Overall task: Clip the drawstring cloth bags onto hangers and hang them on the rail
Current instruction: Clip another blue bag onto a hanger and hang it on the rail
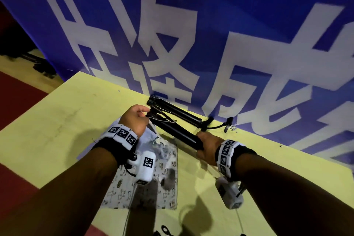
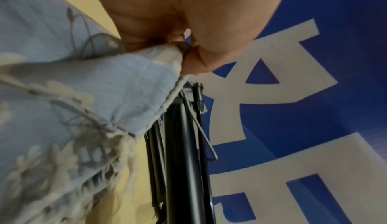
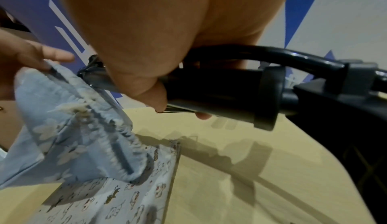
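My left hand [image 1: 144, 114] pinches a corner of the light blue flowered drawstring bag [image 1: 153, 136] right at the end clip [image 1: 153, 116] of a black hanger [image 1: 178, 132]. The left wrist view shows the fingertips [image 2: 192, 62] holding the bag's hem [image 2: 146, 78] against the clip's wire [image 2: 201, 123] and the hanger bar [image 2: 180, 153]. My right hand [image 1: 202, 146] grips the hanger bar further along; its fingers [image 3: 146, 82] wrap the bar [image 3: 220, 93] under the hook [image 3: 261, 52]. The blue bag [image 3: 73, 128] droops onto a white printed bag [image 1: 153, 180] lying flat.
The bags lie on a yellow table [image 1: 67, 120] backed by a blue banner [image 1: 239, 15] with white characters. A second black bar [image 1: 178, 112] with a hook [image 1: 228, 122] lies just behind the held one. Red floor [image 1: 17, 97] is at left; black cables [image 1: 164, 231] sit at the near edge.
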